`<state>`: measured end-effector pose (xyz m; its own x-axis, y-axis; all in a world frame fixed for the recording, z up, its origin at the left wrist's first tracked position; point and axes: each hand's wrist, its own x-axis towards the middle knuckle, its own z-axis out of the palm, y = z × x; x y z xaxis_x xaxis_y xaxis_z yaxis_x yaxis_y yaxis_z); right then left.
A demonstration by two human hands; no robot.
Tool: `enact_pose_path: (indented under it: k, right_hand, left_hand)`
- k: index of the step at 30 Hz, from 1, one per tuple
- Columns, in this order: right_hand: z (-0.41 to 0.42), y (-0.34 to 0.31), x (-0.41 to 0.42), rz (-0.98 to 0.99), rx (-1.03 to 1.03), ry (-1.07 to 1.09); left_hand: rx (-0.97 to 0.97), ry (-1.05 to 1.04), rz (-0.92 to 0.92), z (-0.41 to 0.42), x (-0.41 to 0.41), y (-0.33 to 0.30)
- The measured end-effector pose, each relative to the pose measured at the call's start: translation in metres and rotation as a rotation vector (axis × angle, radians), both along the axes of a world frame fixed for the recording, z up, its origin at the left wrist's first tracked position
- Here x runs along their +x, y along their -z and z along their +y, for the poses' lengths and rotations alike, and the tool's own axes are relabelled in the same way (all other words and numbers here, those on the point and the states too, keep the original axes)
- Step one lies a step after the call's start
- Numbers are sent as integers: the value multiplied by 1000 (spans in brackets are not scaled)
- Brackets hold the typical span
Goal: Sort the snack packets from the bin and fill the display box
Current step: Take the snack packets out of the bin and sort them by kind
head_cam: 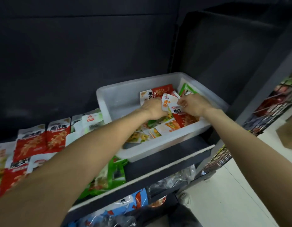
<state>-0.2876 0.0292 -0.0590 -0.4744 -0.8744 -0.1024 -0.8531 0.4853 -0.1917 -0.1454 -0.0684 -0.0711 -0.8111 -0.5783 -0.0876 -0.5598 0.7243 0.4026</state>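
Observation:
A white plastic bin (109,102) stands on a dark shelf and holds several snack packets, red, orange-white and green. Both my hands are inside it. My left hand (152,108) grips a white and orange packet (168,101) among the pile. My right hand (192,104) pinches the top edge of a red and white packet (181,114). A green packet (187,89) leans against the bin's far right wall. Left of the bin, red packets (43,141) lie sorted in rows on the shelf.
Green packets (112,174) lie on the shelf under my left forearm. The shelf below carries blue and clear bags (137,200). A wire rack with goods (273,108) stands at the right, beside a pale floor (232,194). A dark back panel rises behind the bin.

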Motion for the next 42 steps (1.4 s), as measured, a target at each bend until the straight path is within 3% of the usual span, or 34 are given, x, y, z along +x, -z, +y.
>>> enact_pose_path:
  k: [4, 9, 16, 19, 24, 29, 33, 37, 42]
  right_hand:
    - [-14, 9, -11, 36, 29, -10]
    - [-16, 11, -8, 21, 294, -106]
    - [-4, -3, 2, -70, 178, -50]
    - [-1, -19, 21, -182, -127, 6]
    - [-2, -47, 85, -427, -476, 57]
    - [9, -54, 190, -778, -744, 14]
    - [17, -56, 272, -1214, -798, 50]
    - [-5, -31, 354, -1004, -551, -193]
    - [-47, 4, 431, -993, -418, -188]
  left_hand:
    - [37, -115, -41, 0, -29, 20]
    - [20, -180, -98, -6, -36, 17]
    - [-16, -156, -145, -19, -7, 2]
    - [-4, -226, 101, -23, 26, -23]
    - [357, -245, 668, -4, 107, -55]
    - [500, -285, 850, 36, 204, -63]
    - [409, -497, 922, 48, 288, -52]
    - [200, -640, 834, 58, 360, -27]
    - [-232, -707, 529, 67, 431, 9]
